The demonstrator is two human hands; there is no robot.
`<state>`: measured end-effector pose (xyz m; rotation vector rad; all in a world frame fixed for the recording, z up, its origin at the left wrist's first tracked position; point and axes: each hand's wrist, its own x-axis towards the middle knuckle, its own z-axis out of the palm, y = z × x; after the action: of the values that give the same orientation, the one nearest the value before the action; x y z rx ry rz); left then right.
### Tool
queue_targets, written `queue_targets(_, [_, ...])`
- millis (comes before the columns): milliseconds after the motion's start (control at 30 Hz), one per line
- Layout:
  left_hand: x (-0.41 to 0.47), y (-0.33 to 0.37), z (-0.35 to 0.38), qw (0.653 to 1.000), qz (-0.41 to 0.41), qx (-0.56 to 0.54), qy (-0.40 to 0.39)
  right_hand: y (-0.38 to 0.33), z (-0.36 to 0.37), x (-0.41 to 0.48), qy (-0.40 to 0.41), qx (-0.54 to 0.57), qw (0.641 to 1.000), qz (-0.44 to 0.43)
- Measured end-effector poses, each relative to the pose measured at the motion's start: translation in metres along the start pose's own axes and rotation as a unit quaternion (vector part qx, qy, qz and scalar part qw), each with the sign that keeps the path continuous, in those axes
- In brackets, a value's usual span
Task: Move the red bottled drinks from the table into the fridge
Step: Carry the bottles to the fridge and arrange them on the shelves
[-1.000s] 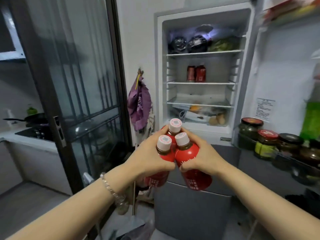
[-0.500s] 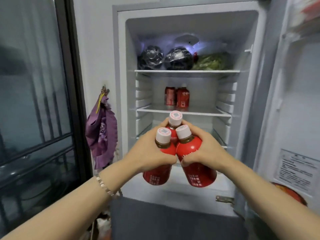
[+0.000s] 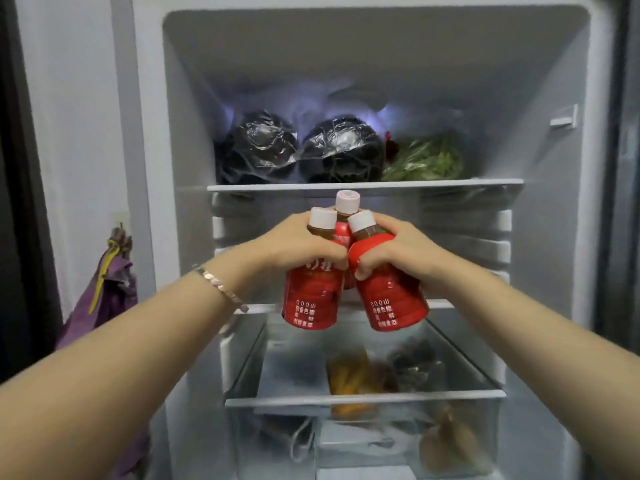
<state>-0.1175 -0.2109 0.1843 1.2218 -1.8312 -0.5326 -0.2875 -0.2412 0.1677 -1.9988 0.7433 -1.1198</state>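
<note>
The open fridge fills my view, with bagged greens far back on its top shelf. My left hand and right hand grip three red bottled drinks, bunched together caps up, in the air before the middle shelf.

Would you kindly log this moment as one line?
left hand, right hand grip three red bottles | before fridge middle shelf | not placed

Three red bottles, two hands, two dark bundles, one greens bag.
</note>
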Motion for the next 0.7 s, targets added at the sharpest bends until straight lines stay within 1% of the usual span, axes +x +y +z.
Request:
queue_targets(133, [0.035, -0.021, -0.005, 0.998, -0.052, 0.002, -0.02, 0.024, 0.001, 0.035, -0.007, 0.013, 0.997, 0.072])
queue_targets(233, [0.052, -0.034, -0.007, 0.993, -0.105, -0.052, -0.006, 0.038, -0.002, 0.055, -0.024, 0.027, 0.99, 0.137])
queue_targets(333, [0.061, -0.045, -0.007, 0.989, -0.139, -0.057, 0.012, 0.042, -0.006, 0.068, -0.032, 0.038, 0.984, 0.172])
queue_targets(433, [0.066, -0.054, -0.003, 0.986, -0.146, -0.056, 0.062, 0.041, -0.005, 0.068, -0.006, 0.067, 0.986, 0.151])
queue_targets(500, [0.068, -0.059, 0.004, 0.982, -0.127, -0.076, 0.119, 0.045, -0.004, 0.065, 0.061, 0.053, 0.992, 0.097])
queue_targets(567, [0.068, -0.066, 0.014, 0.977, -0.077, -0.065, 0.19, 0.055, -0.002, 0.063, 0.149, -0.025, 0.988, 0.035])
queue_targets(633, [0.066, -0.072, 0.025, 0.971, -0.046, 0.022, 0.235, 0.07, 0.001, 0.062, 0.212, -0.071, 0.975, 0.0])
queue_targets(700, [0.06, -0.074, 0.033, 0.954, -0.062, 0.142, 0.258, 0.084, 0.002, 0.065, 0.247, -0.104, 0.963, -0.017])
